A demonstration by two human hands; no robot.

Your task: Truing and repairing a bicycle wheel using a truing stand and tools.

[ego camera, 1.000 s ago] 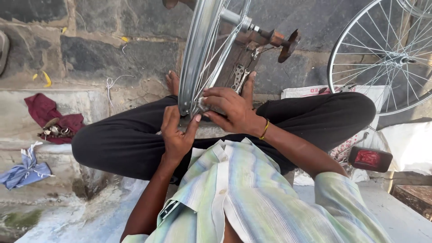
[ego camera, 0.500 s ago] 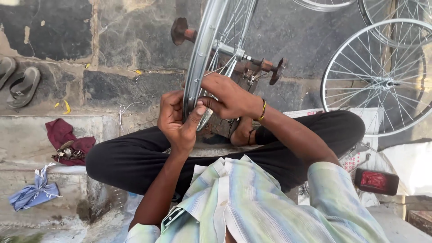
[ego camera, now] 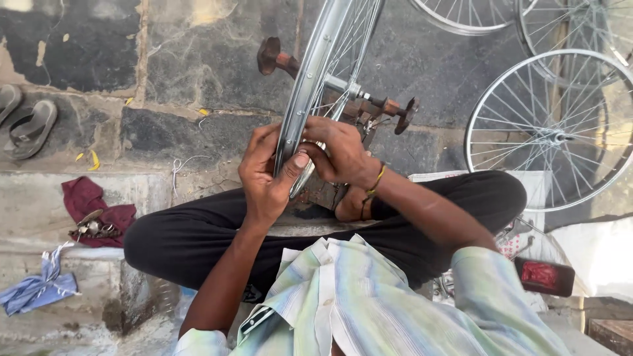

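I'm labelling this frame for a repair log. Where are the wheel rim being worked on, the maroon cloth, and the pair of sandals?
wheel rim (ego camera: 295, 125): head view, on the shiny outer band.
maroon cloth (ego camera: 82, 198): head view, upper fold.
sandals (ego camera: 31, 128): head view, right sandal's strap.

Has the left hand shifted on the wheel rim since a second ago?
Cannot tell of any real shift. The left hand grips the wheel rim at its lower edge beside the right hand, as before; the camera itself tilted, so the stone wall slid too.
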